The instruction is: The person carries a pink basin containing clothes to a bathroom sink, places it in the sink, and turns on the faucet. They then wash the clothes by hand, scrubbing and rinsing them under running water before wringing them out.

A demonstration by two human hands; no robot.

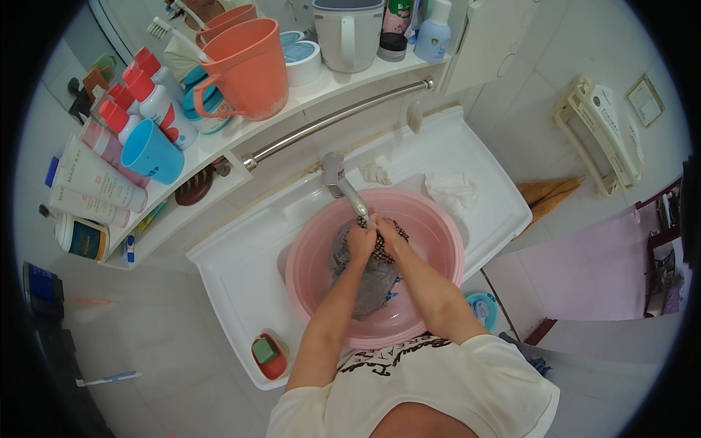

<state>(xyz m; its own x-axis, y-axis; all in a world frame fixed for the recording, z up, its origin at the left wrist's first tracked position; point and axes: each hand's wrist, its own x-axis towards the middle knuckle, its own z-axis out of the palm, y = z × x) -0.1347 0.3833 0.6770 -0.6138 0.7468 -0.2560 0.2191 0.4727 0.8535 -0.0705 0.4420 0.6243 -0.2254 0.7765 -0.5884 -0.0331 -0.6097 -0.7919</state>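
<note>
A pink basin stands in the white sink, under the metal faucet. Both my hands are in it, close together right below the spout. My left hand and my right hand are closed on a dark cloth with a light pattern. Grey wet-looking fabric hangs below them into the basin; whether it is one piece with the patterned cloth I cannot tell. My fingertips are partly hidden by the spout and the cloth.
A green soap bar lies in a red dish at the sink's near left corner. White crumpled cloth rests on the right ledge. Above the sink run a metal rail and a shelf with an orange mug, bottles and tubes.
</note>
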